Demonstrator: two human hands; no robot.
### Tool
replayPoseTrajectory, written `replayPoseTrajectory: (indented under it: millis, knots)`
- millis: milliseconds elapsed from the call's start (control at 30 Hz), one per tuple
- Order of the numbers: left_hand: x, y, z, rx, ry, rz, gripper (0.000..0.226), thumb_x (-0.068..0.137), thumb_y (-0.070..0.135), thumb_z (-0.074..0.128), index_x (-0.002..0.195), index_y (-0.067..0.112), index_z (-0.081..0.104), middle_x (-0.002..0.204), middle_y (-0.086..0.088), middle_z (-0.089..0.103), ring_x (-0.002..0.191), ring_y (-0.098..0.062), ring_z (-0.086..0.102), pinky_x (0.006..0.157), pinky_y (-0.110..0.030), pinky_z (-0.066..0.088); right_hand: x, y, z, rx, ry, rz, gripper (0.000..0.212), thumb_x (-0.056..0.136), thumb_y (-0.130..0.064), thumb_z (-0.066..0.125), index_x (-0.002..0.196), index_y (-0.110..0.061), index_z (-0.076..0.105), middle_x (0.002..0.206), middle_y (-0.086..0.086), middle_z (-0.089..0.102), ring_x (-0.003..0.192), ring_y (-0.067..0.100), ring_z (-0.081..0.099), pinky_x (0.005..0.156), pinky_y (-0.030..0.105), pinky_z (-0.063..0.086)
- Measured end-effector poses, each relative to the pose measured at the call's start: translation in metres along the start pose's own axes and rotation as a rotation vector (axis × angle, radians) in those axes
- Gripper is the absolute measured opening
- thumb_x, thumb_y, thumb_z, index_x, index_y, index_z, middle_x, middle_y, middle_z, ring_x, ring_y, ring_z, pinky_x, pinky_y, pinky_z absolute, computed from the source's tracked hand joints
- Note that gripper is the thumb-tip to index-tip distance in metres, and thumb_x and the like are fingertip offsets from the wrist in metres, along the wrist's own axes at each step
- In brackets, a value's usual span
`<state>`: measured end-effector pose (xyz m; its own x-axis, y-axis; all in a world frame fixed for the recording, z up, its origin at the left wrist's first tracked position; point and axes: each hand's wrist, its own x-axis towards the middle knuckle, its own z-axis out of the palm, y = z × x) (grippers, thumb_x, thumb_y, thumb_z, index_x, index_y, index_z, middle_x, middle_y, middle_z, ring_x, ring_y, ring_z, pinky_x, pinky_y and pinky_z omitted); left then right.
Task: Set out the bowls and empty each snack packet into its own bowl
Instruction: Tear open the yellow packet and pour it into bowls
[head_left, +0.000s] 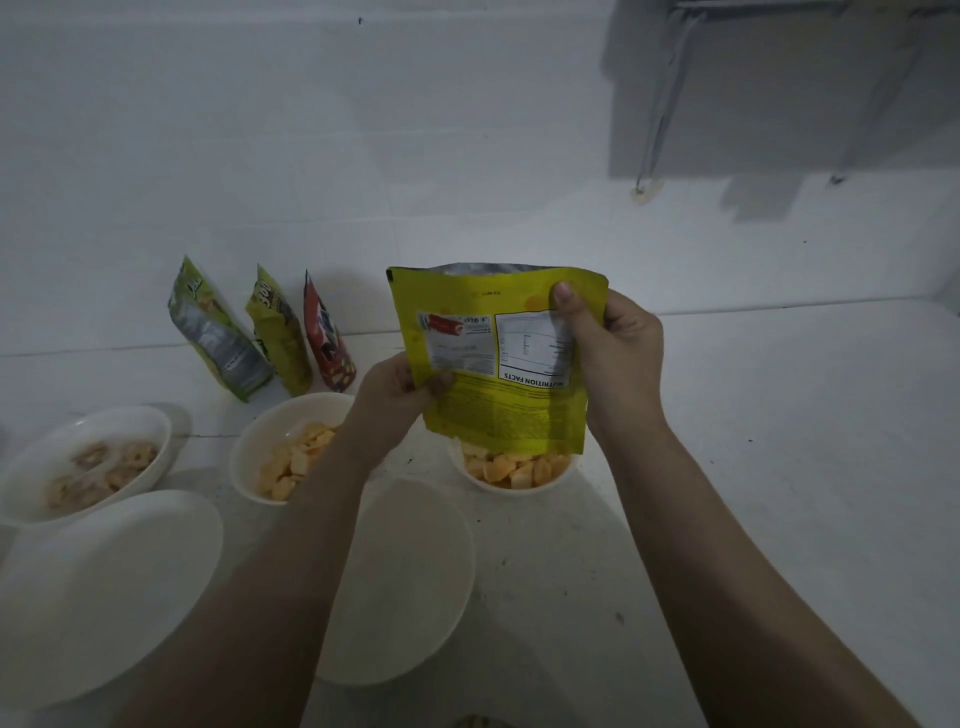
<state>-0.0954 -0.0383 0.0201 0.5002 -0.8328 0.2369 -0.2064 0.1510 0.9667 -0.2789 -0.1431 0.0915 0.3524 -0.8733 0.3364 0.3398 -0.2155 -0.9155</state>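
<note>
Both hands up over the counter (779, 467), holding one yellow pouch (498, 358) upside down: printed back toward the person, "NUTRITION FACTS" reads inverted, rest of the print too small to read. Left hand (400, 395) pinches the lower left edge, thumb on the face; right hand (608, 353) grips the right edge near the top, thumb over the nutrition panel. Silver lining shows at the pouch's top edge. Pouch hangs right over the far right bowl (511, 480) and hides its far half; that bowl holds orange-yellow chunks. Left forearm crosses the middle bowl (270, 452) and covers its right rim; same-looking pale orange pieces inside. Far left bowl (88, 462) has ring-shaped snacks. Two near bowls show nothing inside: big one at near left (104, 592), another at centre (410, 582), partly behind the left forearm. Three more packets lean against the white wall (363, 156) behind the bowls: green one (213, 332) with a grey label panel, yellow-green one (278, 332) touching it, red one (327, 338) just beside; lettering on them not legible from here. Upper right, a grey boxy fixture (779, 88) with a cable (670, 98) running down to a wall plug point. Light is dim, colours washed.
</note>
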Motion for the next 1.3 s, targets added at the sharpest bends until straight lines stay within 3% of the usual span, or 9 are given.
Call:
replayPoseTrajectory:
  millis: [100,167,300,433,633,867,1000,1100,1300]
  knots:
    - [0.003,0.002,-0.002,0.02,0.076,0.011,0.026,0.092,0.01,0.063,0.113,0.024,0.068,0.11,0.007,0.073,0.106,-0.016,0.068,0.092,-0.039,0.055,0.003,0.0,-0.005,-0.092,-0.116,0.016,0.008,0.088,-0.023,0.071,0.092,-0.016,0.073,0.085,0.002,0.075,0.08,0.015,0.071,0.069,0.034,0.059]
    - [0.001,0.006,-0.001,-0.077,0.142,0.015,0.026,0.094,0.009,0.059,0.113,0.025,0.066,0.108,0.008,0.073,0.104,-0.018,0.069,0.085,-0.04,0.058,0.005,0.009,-0.011,-0.187,-0.248,0.092,0.023,0.084,-0.024,0.076,0.106,-0.023,0.069,0.093,0.001,0.076,0.086,0.015,0.073,0.073,0.035,0.06]
    - [0.0,0.012,-0.001,-0.159,0.191,0.045,0.028,0.094,0.008,0.059,0.119,0.019,0.065,0.118,-0.004,0.07,0.11,-0.024,0.066,0.087,-0.045,0.056,-0.006,0.038,-0.023,-0.414,-0.307,0.275,0.016,0.079,-0.026,0.08,0.094,-0.021,0.076,0.09,0.001,0.077,0.086,0.018,0.073,0.086,0.045,0.058]
    - [-0.004,0.014,0.004,-0.194,0.196,-0.016,0.026,0.092,0.008,0.061,0.117,0.015,0.067,0.12,-0.008,0.069,0.112,-0.027,0.065,0.094,-0.052,0.052,-0.02,0.046,-0.027,-0.316,-0.192,0.396,0.011,0.078,-0.02,0.08,0.089,-0.018,0.077,0.092,0.009,0.077,0.09,0.028,0.073,0.088,0.046,0.057]
    - [-0.02,0.018,0.001,-0.32,0.221,-0.143,0.021,0.097,0.014,0.056,0.108,0.028,0.068,0.105,0.008,0.073,0.096,-0.011,0.069,0.068,-0.034,0.059,-0.038,0.034,-0.024,-0.027,-0.068,0.447,0.008,0.086,-0.006,0.07,0.095,-0.006,0.07,0.081,0.011,0.071,0.068,0.023,0.063,0.067,0.028,0.058]
    - [-0.048,0.039,0.01,-0.197,0.012,-0.105,0.016,0.098,0.021,0.055,0.111,0.024,0.065,0.109,0.0,0.073,0.098,-0.015,0.069,0.078,-0.031,0.059,-0.093,0.006,-0.027,0.05,0.142,0.212,0.016,0.098,-0.011,0.056,0.111,-0.006,0.062,0.092,0.02,0.07,0.081,0.031,0.071,0.076,0.04,0.061]
    - [-0.073,0.042,0.035,-0.148,-0.126,-0.034,0.017,0.097,0.021,0.055,0.112,0.017,0.062,0.102,0.001,0.07,0.088,-0.008,0.067,0.067,-0.018,0.053,-0.144,-0.01,-0.044,0.083,0.36,0.104,0.012,0.099,-0.011,0.053,0.109,-0.008,0.06,0.092,0.017,0.064,0.082,0.027,0.068,0.077,0.041,0.06]
    - [-0.096,0.036,0.056,-0.132,-0.242,-0.009,0.022,0.093,0.03,0.062,0.114,0.024,0.062,0.11,-0.002,0.068,0.097,-0.022,0.065,0.08,-0.032,0.055,-0.189,-0.015,-0.057,0.081,0.536,0.066,0.009,0.1,-0.012,0.053,0.105,-0.012,0.06,0.091,0.011,0.064,0.078,0.022,0.067,0.074,0.038,0.059]
    - [-0.154,0.028,0.09,-0.097,-0.37,0.025,0.019,0.094,0.022,0.061,0.113,0.025,0.056,0.092,0.014,0.06,0.082,0.0,0.057,0.078,-0.025,0.048,-0.288,-0.022,-0.077,0.03,0.839,0.043,0.013,0.099,-0.01,0.053,0.111,-0.01,0.058,0.086,0.005,0.064,0.072,0.014,0.067,0.071,0.035,0.06]
